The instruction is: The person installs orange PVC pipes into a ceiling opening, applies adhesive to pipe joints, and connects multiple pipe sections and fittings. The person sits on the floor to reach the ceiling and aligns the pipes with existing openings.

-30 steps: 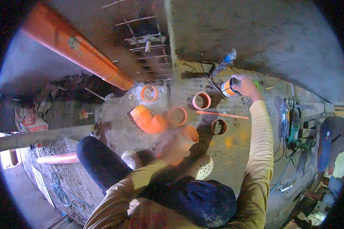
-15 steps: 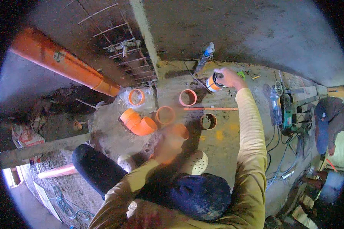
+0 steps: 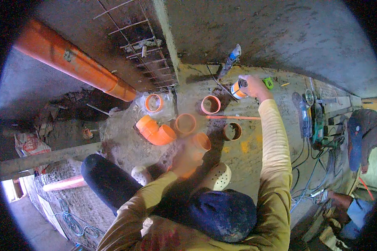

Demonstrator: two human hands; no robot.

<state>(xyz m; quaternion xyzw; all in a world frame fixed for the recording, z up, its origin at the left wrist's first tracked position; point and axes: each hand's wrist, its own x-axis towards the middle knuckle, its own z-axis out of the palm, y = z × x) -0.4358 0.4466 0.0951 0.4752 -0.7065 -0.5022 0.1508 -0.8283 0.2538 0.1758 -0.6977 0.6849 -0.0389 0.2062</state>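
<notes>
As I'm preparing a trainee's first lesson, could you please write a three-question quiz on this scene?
1. Which hand touches the orange-labelled container: A, left; B, right?
2. True or false: a bright green object lies to the container's right in the picture.
3. What colour is the pipe fitting held in the left hand?

Key: 1, B, the right hand; 2, true; 3, orange.

A small round can (image 3: 238, 89), orange and white with a dark end, is held right of the middle, in the upper half of the frame. An orange pipe piece (image 3: 199, 145) is held just below the middle. Its round mouth is open and tips to the right; the rest looks too blurry to tell its shape.
</notes>
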